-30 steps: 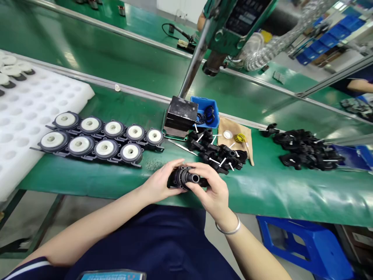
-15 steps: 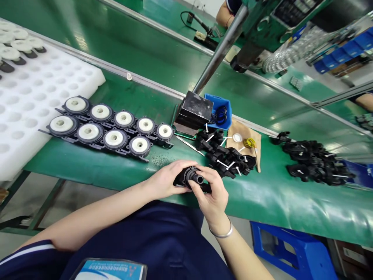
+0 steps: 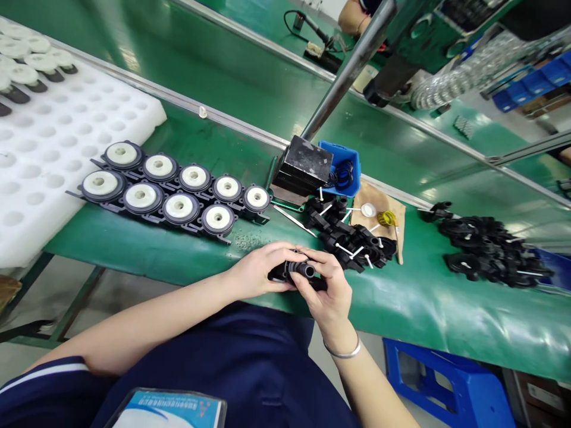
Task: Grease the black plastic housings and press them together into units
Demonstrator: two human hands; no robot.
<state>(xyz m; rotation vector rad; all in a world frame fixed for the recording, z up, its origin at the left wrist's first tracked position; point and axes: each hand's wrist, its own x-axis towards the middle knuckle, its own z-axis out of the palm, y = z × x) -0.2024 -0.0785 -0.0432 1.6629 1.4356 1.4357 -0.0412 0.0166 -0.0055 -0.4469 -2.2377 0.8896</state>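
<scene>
Both of my hands grip one black plastic part (image 3: 305, 270) with a round, ringed spout, just over the front edge of the green table (image 3: 383, 297). My left hand (image 3: 259, 270) wraps its left side, and my right hand (image 3: 329, 288) has thumb and fingers around the spout and right side. Beyond the hands lies a heap of black parts (image 3: 352, 244) with white sticks. To the left stand two rows of black parts with white discs (image 3: 179, 206). A thin white-and-metal tool (image 3: 294, 220) lies between the rows and the heap.
A white foam tray (image 3: 66, 142) is at the left. Behind the heap are a black block (image 3: 303, 163), a blue bin (image 3: 357, 178) and brown paper (image 3: 372, 202) with a yellow ring. More black parts (image 3: 491, 246) lie right. A person's arm (image 3: 352, 18) shows at the top.
The view has shifted slightly, so the table items appear a little further right. Both hands keep hold of the black part, with fingers drawn slightly closer over it.
</scene>
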